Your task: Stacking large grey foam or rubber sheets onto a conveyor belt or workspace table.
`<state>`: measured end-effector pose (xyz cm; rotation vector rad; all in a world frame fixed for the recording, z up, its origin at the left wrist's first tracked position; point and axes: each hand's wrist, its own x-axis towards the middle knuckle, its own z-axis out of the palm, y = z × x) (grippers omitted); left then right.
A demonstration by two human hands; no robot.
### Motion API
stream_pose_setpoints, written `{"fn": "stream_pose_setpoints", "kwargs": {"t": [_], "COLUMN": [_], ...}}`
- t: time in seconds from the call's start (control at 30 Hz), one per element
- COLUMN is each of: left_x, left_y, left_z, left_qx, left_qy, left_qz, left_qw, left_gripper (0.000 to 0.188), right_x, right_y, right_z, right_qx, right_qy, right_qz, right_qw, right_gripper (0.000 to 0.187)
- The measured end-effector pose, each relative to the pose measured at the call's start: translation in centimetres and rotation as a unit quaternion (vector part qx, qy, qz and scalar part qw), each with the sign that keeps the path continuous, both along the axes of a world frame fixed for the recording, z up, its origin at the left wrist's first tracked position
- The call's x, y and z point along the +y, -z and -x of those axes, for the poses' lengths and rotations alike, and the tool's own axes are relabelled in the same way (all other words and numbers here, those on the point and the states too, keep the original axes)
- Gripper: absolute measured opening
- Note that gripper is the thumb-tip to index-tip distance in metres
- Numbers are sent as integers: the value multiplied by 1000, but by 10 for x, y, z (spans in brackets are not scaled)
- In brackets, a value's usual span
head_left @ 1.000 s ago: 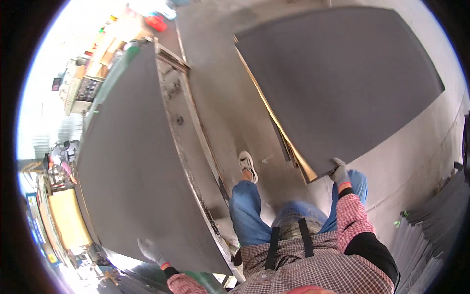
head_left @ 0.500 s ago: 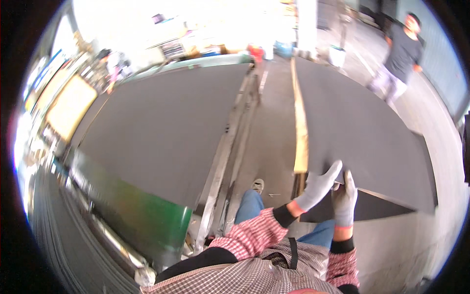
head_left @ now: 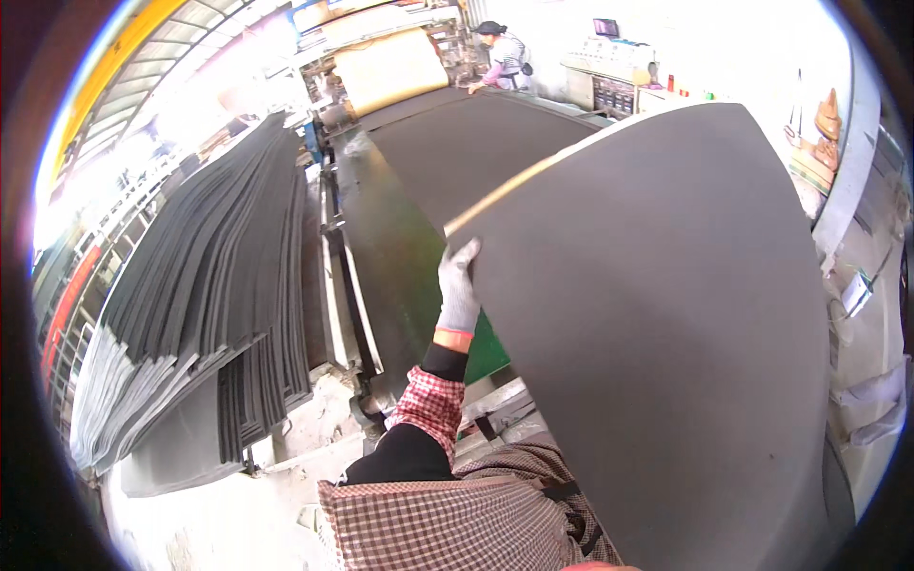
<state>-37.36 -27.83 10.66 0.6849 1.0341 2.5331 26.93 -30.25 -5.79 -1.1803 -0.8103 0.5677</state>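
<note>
Belt (head_left: 395,257) beside left hand (head_left: 458,290), which grips sheet (head_left: 657,305) near corner; right unseen, state unclear. Firm, even hold should limit creasing.

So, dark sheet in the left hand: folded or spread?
Spread: the dark sheet shows one broad face, no visible crease, corner in the left hand.

I'm watching a factory workshop from afar: a long metal-framed machine with a glossy green belt (head_left: 395,247), a thick stack of drooping dark grey sheets (head_left: 209,257) alongside, a yellow overhead beam (head_left: 109,62) beneath a pale ribbed roof (head_left: 205,19), and a dark-capped co-worker (head_left: 505,57) in a striped top at the machine.
</note>
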Motion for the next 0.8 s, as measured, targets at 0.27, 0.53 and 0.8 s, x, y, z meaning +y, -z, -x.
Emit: {"fn": "stream_pose_setpoints", "kwargs": {"t": [0.27, 0.53, 0.8], "left_x": [-6, -10, 4], "left_y": [62, 25, 11], "left_z": [-149, -150, -142], "left_qx": [-86, -16, 42], "left_qy": [71, 103, 151], "left_qz": [246, 205, 154], "left_qw": [963, 973, 976], "left_gripper": [25, 11, 6], "right_x": [-1, 2, 0], "right_y": [56, 13, -28], "right_z": [7, 64, 40], "right_qx": [-12, 81, 118], "right_qy": [-99, -145, -72], "right_qz": [81, 73, 14], "right_qw": [992, 983, 990], "right_gripper": [50, 48, 47]}}
